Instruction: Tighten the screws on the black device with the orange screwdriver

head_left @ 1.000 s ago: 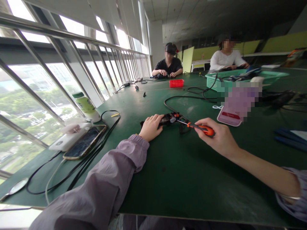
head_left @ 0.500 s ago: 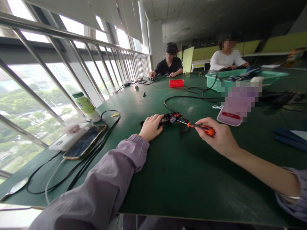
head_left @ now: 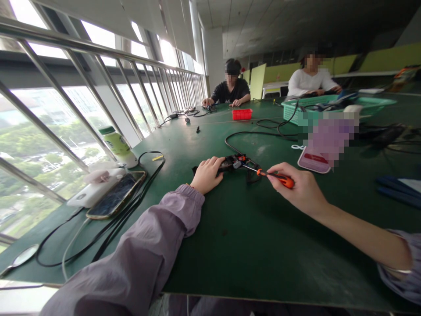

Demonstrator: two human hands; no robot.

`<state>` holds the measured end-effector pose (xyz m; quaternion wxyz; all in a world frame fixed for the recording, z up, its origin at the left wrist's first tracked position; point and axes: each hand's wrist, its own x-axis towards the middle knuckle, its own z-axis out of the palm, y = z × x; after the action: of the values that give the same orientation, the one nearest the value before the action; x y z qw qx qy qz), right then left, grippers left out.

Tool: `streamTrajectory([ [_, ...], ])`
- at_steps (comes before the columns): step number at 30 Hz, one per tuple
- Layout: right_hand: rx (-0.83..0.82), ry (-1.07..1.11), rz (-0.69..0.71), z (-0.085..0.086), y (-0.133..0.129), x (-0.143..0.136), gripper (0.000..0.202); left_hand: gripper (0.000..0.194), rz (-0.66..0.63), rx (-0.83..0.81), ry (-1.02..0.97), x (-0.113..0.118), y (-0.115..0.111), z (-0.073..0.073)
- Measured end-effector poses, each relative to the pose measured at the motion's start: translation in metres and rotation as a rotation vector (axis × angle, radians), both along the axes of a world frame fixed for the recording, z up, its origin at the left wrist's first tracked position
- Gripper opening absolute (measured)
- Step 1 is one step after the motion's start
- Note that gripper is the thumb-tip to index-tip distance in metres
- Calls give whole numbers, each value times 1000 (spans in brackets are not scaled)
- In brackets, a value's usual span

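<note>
My left hand [head_left: 207, 174] is wrapped over a black device [head_left: 226, 164] that lies on the green table, pressing it down. Its right end is open, with grey and orange parts inside, and a black cable runs from it. My right hand [head_left: 297, 186] grips an orange-and-black screwdriver [head_left: 285, 181] by the handle. The shaft points left, and its tip reaches the exposed parts at the device's right end. Exactly what the tip touches is too small to make out.
A phone [head_left: 116, 195], a white power bank [head_left: 95, 188] and a green-lidded bottle [head_left: 118, 147] stand left by the railing. Ahead are a red basket [head_left: 242, 115] and a filled green basket [head_left: 292, 115]. Blue-handled pliers [head_left: 397, 197] lie right. Two people sit across the table.
My hands, the device and the screwdriver hold almost the same place. Across the table, the person in black has lowered their head slightly.
</note>
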<state>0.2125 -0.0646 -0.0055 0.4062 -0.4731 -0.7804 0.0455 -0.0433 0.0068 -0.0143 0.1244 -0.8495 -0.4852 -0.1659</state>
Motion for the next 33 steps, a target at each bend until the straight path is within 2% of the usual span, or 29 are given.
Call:
streamTrajectory([
  [8, 134, 4, -18, 1, 1, 0, 20, 46, 2, 1, 5, -1, 0, -1],
  [14, 16, 0, -7, -1, 0, 0, 19, 46, 1, 2, 10, 0, 0, 0],
  [22, 125, 10, -2, 1, 0, 0, 17, 46, 1, -2, 5, 0, 0, 0],
  [33, 20, 5, -15, -2, 1, 1, 19, 47, 0, 8, 10, 0, 0, -1],
])
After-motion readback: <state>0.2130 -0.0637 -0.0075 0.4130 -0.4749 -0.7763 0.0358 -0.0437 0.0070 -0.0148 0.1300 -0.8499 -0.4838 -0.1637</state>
